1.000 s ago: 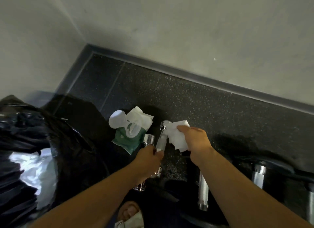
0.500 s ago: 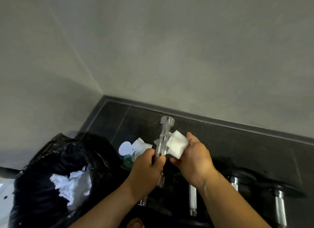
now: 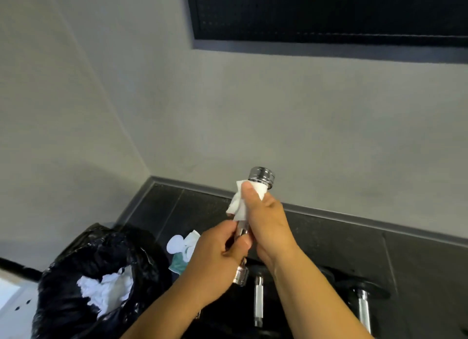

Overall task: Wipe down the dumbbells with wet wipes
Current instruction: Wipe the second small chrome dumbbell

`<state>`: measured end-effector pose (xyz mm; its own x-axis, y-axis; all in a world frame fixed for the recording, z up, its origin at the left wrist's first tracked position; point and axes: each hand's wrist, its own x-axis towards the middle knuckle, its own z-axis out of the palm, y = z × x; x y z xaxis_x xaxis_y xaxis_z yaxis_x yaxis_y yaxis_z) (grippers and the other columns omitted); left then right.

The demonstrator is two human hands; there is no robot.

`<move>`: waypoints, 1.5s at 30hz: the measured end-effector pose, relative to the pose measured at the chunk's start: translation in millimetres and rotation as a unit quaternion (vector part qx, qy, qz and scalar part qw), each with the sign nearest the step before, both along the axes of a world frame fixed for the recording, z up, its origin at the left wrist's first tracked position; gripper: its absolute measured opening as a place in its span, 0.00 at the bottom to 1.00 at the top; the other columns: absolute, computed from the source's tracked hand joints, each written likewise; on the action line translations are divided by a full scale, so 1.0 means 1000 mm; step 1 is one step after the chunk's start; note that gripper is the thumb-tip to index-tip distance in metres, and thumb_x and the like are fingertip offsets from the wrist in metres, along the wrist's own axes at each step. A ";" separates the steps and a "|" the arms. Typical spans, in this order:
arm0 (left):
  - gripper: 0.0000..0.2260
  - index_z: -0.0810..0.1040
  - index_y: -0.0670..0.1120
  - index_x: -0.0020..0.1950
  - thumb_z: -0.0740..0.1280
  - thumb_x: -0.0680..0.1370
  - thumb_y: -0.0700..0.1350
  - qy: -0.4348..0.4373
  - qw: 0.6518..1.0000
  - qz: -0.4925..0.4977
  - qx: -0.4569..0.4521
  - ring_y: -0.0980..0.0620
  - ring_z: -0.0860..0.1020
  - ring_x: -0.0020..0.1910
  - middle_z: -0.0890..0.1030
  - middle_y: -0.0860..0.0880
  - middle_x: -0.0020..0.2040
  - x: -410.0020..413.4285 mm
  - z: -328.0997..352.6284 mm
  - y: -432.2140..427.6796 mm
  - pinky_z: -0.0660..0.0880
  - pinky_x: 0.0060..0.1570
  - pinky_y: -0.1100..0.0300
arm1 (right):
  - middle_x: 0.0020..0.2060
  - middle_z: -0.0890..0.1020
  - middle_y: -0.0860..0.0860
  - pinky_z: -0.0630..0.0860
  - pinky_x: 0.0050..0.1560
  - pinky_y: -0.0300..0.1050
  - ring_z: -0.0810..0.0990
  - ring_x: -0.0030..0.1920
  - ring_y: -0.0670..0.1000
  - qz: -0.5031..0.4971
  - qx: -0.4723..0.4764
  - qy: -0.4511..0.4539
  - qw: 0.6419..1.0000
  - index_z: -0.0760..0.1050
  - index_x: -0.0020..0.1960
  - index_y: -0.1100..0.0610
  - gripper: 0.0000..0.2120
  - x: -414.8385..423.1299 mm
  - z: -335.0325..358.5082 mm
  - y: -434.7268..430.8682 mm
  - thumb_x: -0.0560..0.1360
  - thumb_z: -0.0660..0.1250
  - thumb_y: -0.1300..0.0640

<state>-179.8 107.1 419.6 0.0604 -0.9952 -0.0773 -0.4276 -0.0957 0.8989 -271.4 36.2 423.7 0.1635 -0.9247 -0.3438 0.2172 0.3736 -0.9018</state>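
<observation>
In the head view, the dumbbell bar is held up in the air in front of the grey wall, above the dark floor. Its long axis stands nearly upright, leaning a little to the right, with the chrome collar end pointing up and the other chrome end pointing down towards the person. The left hand grips the lower part of the bar, fingers curled round it. The right hand closes round the upper part just below the collar, pressing a white wet wipe wrapped about the bar. A green pack of wipes with its white lid open lies on the floor near the far left corner. Beside it, at the floor's left edge, stands a black rubbish bag with crumpled white wipes inside. Two more dumbbells lie on the floor at the near edge, their chrome handles running towards the person. A dark perforated panel hangs high on the wall.
</observation>
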 end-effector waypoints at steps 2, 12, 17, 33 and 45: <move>0.08 0.79 0.45 0.44 0.64 0.79 0.45 0.070 0.997 -0.026 0.023 0.54 0.76 0.32 0.78 0.50 0.33 -0.006 0.018 0.003 0.73 0.34 0.60 | 0.29 0.79 0.55 0.77 0.40 0.48 0.80 0.32 0.53 -0.002 0.046 -0.073 0.996 0.74 0.44 0.59 0.14 -0.013 0.019 -0.002 0.76 0.65 0.47; 0.08 0.82 0.38 0.43 0.66 0.78 0.40 0.179 0.982 0.059 0.022 0.52 0.74 0.31 0.78 0.41 0.32 -0.051 0.068 0.015 0.72 0.35 0.57 | 0.26 0.76 0.52 0.77 0.34 0.46 0.79 0.28 0.52 0.006 0.048 -0.098 0.994 0.71 0.41 0.57 0.11 -0.044 0.075 0.011 0.76 0.67 0.51; 0.07 0.77 0.40 0.34 0.64 0.72 0.37 -0.018 0.984 0.130 -0.120 0.49 0.70 0.26 0.76 0.45 0.26 -0.068 0.079 0.020 0.67 0.29 0.52 | 0.39 0.85 0.53 0.81 0.49 0.55 0.83 0.40 0.54 -0.060 -0.057 0.088 0.993 0.77 0.48 0.57 0.11 -0.036 0.082 0.027 0.73 0.66 0.50; 0.08 0.83 0.42 0.36 0.69 0.74 0.40 0.139 0.970 0.167 -0.111 0.50 0.76 0.30 0.80 0.42 0.30 -0.063 0.122 0.043 0.73 0.36 0.56 | 0.42 0.85 0.58 0.77 0.35 0.44 0.80 0.35 0.55 0.115 -0.079 -0.075 0.987 0.74 0.46 0.59 0.06 -0.056 0.134 0.056 0.78 0.62 0.57; 0.13 0.82 0.33 0.47 0.69 0.76 0.44 0.408 0.913 0.023 0.003 0.51 0.75 0.32 0.79 0.41 0.36 -0.061 0.137 0.059 0.74 0.32 0.63 | 0.31 0.84 0.56 0.71 0.62 0.57 0.79 0.41 0.59 0.087 0.001 -0.207 0.974 0.72 0.43 0.61 0.11 -0.058 0.157 0.052 0.76 0.63 0.52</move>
<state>-240.8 166.5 556.6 0.0230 -0.9925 -0.1201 0.3894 -0.1017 0.9154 -329.4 87.9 581.0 0.4435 -0.8698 -0.2162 0.4950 0.4388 -0.7500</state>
